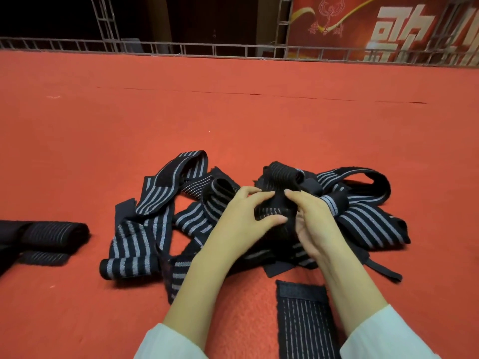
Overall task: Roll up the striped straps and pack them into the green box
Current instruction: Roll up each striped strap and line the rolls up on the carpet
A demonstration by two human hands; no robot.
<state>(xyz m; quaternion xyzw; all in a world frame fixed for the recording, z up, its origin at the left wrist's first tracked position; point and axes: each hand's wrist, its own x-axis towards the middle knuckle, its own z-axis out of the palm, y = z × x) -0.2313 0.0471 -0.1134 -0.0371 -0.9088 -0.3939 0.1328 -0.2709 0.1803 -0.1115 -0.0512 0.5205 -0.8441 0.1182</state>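
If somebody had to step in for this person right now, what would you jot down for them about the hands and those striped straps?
Hands: the left hand grips the half-rolled strap from the left. The right hand grips it from the right.
Things: loose straps lie tangled in a pile on the red carpet. A flat strap lies by the right sleeve. Two bundles that look rolled sit off to the left. The green box is not in view.
Done: perhaps two rolls; nothing seen packed.
Left: finish this roll, roll the pile, pack everything into the box.
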